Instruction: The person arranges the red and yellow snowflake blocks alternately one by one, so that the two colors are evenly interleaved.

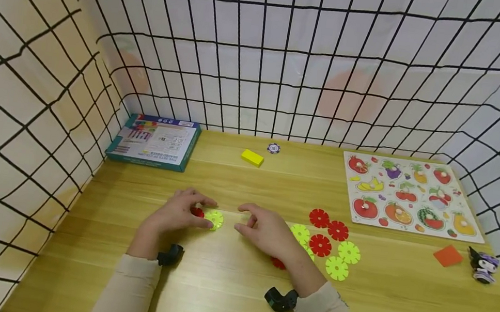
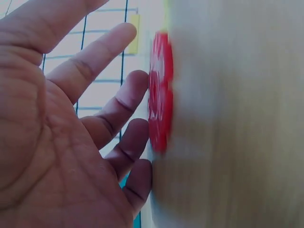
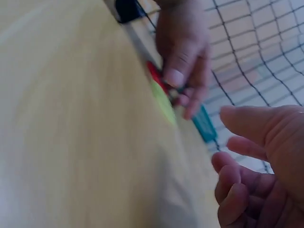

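My left hand [image 1: 181, 211] is over a red notched plastic disc [image 2: 160, 95], thumb and fingers spread apart. Its fingertips come right up to the disc's edge in the left wrist view. Just right of that, a yellow-green notched disc [image 1: 213, 219] lies on the table, with the left thumb overlapping its edge in the head view. My right hand [image 1: 264, 229] is above the table to the right of this pair, fingers loosely bent and nothing between them. Behind its wrist lie several more discs, including a red one [image 1: 320, 245] and a yellow-green one [image 1: 336, 268], some partly hidden by the forearm.
A teal-edged box [image 1: 153, 141] sits at the back left. Toward the back middle are a yellow block [image 1: 252, 158] and a small round chip [image 1: 273, 148]. On the right are a fruit puzzle board [image 1: 390, 194], an orange square [image 1: 448, 256] and a small figurine [image 1: 483, 266]. Black mesh surrounds the table.
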Demonstrator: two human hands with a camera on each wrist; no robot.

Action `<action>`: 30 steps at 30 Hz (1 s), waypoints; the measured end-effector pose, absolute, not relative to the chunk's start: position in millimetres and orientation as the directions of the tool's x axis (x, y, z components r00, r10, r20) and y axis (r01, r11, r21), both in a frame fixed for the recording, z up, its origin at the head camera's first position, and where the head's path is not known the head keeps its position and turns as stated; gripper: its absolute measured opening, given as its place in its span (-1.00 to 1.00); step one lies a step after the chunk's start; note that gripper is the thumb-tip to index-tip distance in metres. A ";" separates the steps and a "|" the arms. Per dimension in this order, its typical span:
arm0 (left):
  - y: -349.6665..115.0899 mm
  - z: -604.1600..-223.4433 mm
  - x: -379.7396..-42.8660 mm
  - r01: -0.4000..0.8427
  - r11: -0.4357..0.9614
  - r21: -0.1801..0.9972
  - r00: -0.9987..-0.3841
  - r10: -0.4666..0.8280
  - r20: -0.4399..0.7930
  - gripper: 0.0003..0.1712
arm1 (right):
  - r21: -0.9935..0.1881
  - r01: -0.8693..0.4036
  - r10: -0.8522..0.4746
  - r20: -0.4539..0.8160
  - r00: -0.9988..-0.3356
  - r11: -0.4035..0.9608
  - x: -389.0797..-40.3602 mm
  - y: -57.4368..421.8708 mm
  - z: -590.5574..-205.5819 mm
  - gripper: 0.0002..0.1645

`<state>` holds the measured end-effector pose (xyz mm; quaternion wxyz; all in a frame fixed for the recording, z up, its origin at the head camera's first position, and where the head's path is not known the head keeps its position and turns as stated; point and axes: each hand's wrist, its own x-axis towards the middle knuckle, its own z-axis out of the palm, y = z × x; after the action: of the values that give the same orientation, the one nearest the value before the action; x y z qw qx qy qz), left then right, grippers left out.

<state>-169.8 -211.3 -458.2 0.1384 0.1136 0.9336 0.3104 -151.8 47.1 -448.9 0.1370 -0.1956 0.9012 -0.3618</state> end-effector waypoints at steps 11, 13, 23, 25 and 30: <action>-198.0 -459.4 -169.1 0.165 0.809 0.564 -0.925 0.326 -0.198 -0.48 | -0.659 -0.244 -0.515 -0.252 -0.820 0.711 -147.4 125.7 -436.2 -0.47; -198.2 -459.9 -169.4 0.156 0.811 0.565 -0.924 0.322 -0.208 -0.47 | -0.650 -0.251 -0.531 -0.278 -0.801 0.718 -145.3 135.3 -436.3 -0.45; -199.3 -459.0 -171.1 0.137 0.804 0.579 -0.922 0.317 -0.222 -0.51 | -0.597 -0.327 -0.580 -0.294 -0.760 0.732 -137.5 146.0 -442.2 -0.44; -199.3 -459.8 -170.6 0.132 0.802 0.583 -0.921 0.316 -0.226 -0.53 | -0.586 -0.335 -0.577 -0.291 -0.763 0.738 -136.9 144.6 -445.6 -0.46; -199.2 -460.6 -169.4 0.125 0.794 0.595 -0.921 0.315 -0.228 -0.54 | -0.566 -0.344 -0.567 -0.279 -0.775 0.749 -135.1 140.5 -450.5 -0.51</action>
<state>-169.4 -199.2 -460.6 0.1599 0.1179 0.9336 0.2984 -135.1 140.5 -450.5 0.2228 -0.2508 0.9083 -0.2499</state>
